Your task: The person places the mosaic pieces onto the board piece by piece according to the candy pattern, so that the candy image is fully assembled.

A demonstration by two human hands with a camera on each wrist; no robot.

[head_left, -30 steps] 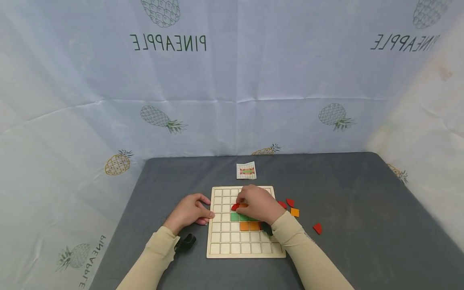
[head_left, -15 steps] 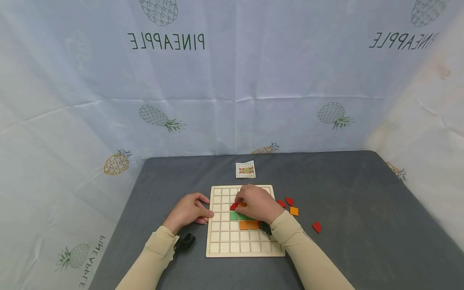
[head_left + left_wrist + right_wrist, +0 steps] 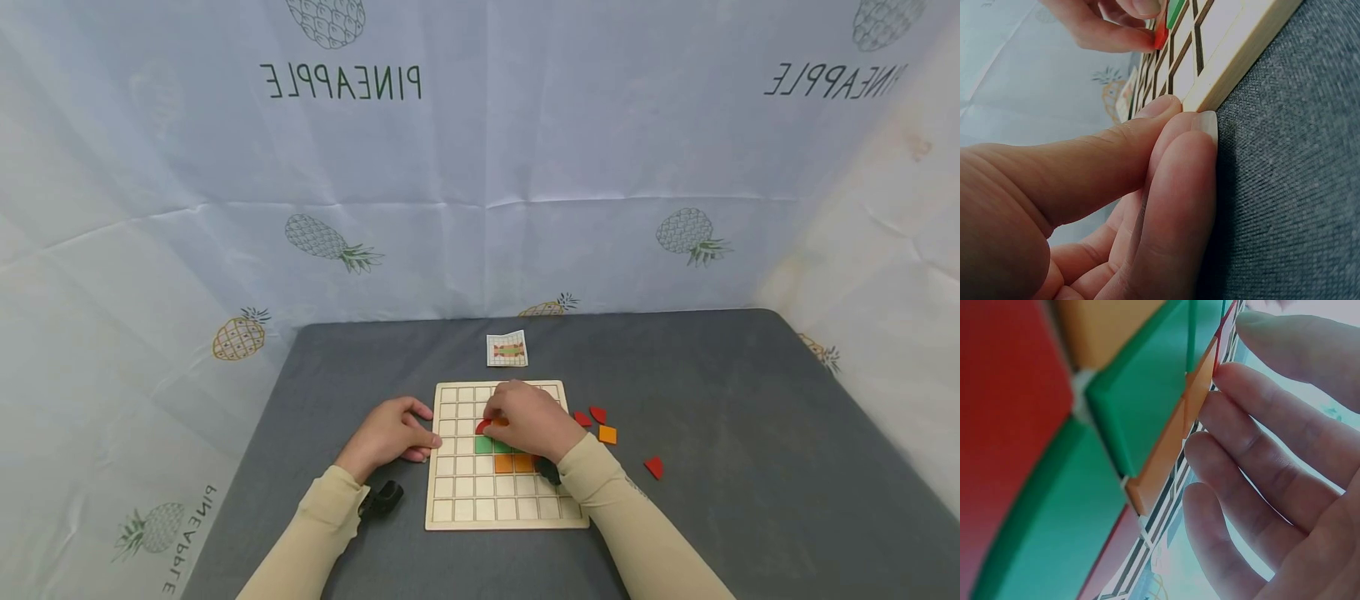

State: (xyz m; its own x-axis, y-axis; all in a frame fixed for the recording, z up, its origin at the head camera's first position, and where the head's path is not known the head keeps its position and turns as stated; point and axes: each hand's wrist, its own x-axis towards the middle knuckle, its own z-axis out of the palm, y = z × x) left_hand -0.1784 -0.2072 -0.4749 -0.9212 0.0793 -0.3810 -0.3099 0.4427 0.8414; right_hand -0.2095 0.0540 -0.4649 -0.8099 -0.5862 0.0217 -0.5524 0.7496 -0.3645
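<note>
The pale wooden grid board [image 3: 465, 506] lies on the dark table. At its left edge my left hand [image 3: 390, 437] pinches the rim between thumb and fingers, shown close up in the left wrist view. My right hand [image 3: 534, 421] is over the board's upper middle, its thumb and index finger at a small red curved tile [image 3: 481, 427]. Orange tiles lie beneath this hand, partly hidden. A row of green tiles [image 3: 483, 445] runs just below the red one, with orange tiles [image 3: 504, 463] in the row nearer me. The right wrist view shows these coloured tiles close up.
A small printed pattern card [image 3: 507, 350] lies beyond the board. To the right are loose red tiles [image 3: 597, 413] and an orange square tile [image 3: 607, 434]. Another red tile [image 3: 654, 467] lies farther right. A pineapple-print cloth [image 3: 450, 275] hangs behind the table.
The view has shifted slightly. Both hands keep their places on the board; the right fingers stay at the red tile, which has turned or shifted slightly.
</note>
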